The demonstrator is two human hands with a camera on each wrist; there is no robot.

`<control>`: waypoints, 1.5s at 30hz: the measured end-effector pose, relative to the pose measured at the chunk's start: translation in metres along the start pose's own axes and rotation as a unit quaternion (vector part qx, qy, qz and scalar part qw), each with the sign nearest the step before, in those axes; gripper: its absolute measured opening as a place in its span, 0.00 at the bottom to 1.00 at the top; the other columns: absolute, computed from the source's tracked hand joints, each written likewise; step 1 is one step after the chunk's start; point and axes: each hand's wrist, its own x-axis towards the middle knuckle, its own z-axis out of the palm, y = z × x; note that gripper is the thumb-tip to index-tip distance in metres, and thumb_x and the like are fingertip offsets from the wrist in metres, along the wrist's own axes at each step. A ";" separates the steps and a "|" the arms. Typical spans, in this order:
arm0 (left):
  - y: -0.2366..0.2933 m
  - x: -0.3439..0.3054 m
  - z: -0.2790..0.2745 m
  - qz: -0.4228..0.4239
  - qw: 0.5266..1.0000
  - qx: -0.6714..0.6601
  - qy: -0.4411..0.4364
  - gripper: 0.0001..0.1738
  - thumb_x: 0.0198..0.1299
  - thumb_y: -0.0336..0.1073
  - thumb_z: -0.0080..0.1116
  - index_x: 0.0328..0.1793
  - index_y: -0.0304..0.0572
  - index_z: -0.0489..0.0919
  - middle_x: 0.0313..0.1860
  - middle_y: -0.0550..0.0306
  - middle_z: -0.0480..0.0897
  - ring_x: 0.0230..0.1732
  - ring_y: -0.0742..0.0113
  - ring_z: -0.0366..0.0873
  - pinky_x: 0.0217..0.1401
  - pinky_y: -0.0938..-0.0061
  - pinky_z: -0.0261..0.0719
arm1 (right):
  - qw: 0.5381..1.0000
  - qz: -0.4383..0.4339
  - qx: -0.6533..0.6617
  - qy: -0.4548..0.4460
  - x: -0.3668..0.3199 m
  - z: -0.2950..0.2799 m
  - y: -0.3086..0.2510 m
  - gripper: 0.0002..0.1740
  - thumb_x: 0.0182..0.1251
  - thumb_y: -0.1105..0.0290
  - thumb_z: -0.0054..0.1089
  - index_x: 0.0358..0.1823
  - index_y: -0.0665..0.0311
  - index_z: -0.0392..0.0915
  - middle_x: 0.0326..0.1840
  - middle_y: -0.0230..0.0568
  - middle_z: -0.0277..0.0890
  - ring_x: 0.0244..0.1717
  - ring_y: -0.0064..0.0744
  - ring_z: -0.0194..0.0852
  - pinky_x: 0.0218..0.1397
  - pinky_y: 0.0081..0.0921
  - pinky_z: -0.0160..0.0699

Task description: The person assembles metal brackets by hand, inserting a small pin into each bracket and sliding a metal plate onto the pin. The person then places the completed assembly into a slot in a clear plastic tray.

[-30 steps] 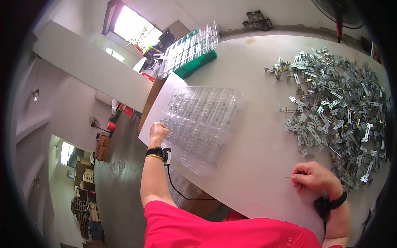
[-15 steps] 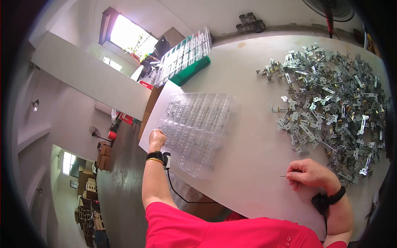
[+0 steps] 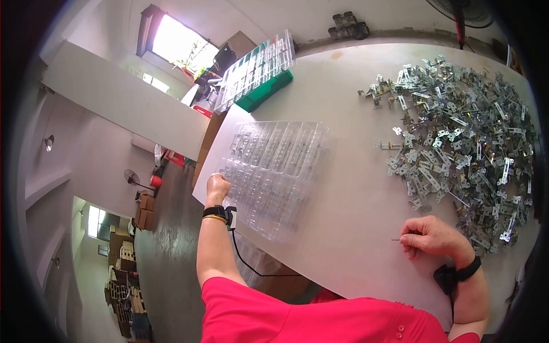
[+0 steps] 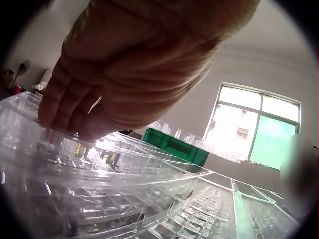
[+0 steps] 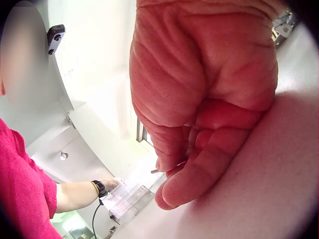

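Right hand [image 3: 430, 235]: rests on the near right part of the desk [image 3: 349, 194] with its fingers curled. The grip is clamped on a thin pin [image 3: 396, 239], pinched between thumb and fingertips.
Pin: projects leftward from the fingertips, low over the desk. Contact with the surface cannot be determined.
Left hand [image 3: 217, 186]: at the near left desk edge. The grip is closed on the near-left corner of the clear tray [image 3: 280, 166], fingers curled over its rim.
Clear tray: lies on the left half of the desk, divided into rows of compartments, well apart from the right hand.
Bracket pile [image 3: 463, 131]: loose metal brackets spread over the right half of the desk. Its near edge is just beside the right hand.
Tray stack [image 3: 257, 60]: clear trays on a green crate [image 3: 273, 88], far left corner of the desk.
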 end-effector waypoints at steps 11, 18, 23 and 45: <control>0.134 -0.085 -0.061 0.270 0.957 -0.010 0.104 0.14 0.57 0.40 0.65 0.38 0.34 0.86 0.34 0.42 0.87 0.39 0.47 0.87 0.46 0.58 0.83 | 0.999 -0.017 -0.031 -0.013 -0.001 -0.002 0.001 0.11 0.78 0.67 0.57 0.44 0.69 0.80 0.33 0.36 0.83 0.33 0.25 0.86 0.38 0.25 0.86; 0.277 -0.252 -0.074 0.534 0.820 -0.203 0.031 0.07 0.63 0.33 0.65 0.43 0.37 0.83 0.40 0.44 0.84 0.37 0.48 0.85 0.43 0.61 0.81 | 0.998 -0.025 -0.051 -0.008 -0.003 -0.001 0.001 0.12 0.78 0.65 0.56 0.42 0.68 0.80 0.33 0.34 0.83 0.33 0.23 0.85 0.38 0.23 0.84; 0.339 -0.300 -0.040 0.647 0.722 -0.241 -0.051 0.05 0.64 0.27 0.63 0.45 0.37 0.83 0.39 0.46 0.83 0.38 0.47 0.84 0.43 0.63 0.80 | 0.997 -0.040 -0.061 -0.021 -0.001 -0.002 0.006 0.13 0.78 0.63 0.56 0.42 0.67 0.79 0.33 0.34 0.83 0.32 0.23 0.85 0.38 0.24 0.83; 0.356 -0.286 0.037 0.756 0.646 -0.090 -0.051 0.12 0.54 0.24 0.57 0.45 0.42 0.82 0.42 0.52 0.77 0.48 0.51 0.76 0.58 0.61 0.75 | 0.995 -0.042 -0.081 -0.028 -0.002 -0.005 0.003 0.12 0.78 0.64 0.54 0.43 0.67 0.77 0.32 0.37 0.82 0.31 0.27 0.86 0.36 0.27 0.86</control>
